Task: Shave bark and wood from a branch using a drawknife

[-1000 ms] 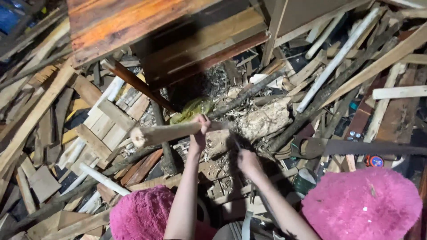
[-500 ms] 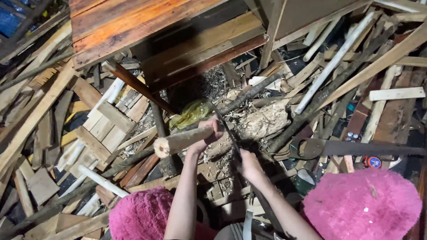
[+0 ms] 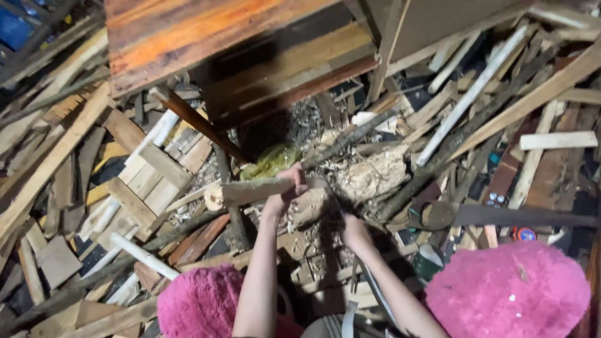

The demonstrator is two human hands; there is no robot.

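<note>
My left hand [image 3: 287,189] is shut on the right end of a short pale log [image 3: 247,191], held roughly level above a heap of scrap wood. My right hand [image 3: 354,233] sits lower and to the right, fingers closed on a thin dark tool [image 3: 332,195] that slants up towards the log. What kind of tool it is I cannot make out. Both forearms reach up from the bottom of the frame, between two fuzzy pink slippers [image 3: 507,289].
Broken planks, slats and sticks lie everywhere. A green plastic bag [image 3: 272,160] and a pale rotten chunk of wood [image 3: 373,176] are just beyond the hands. A handsaw [image 3: 501,216] lies at the right, an orange-stained board [image 3: 188,37] at the top, and a slatted panel [image 3: 147,183] on the left.
The log and my left hand have shifted a little to the right and down, the log tilting and then levelling. My right hand has barely moved.
</note>
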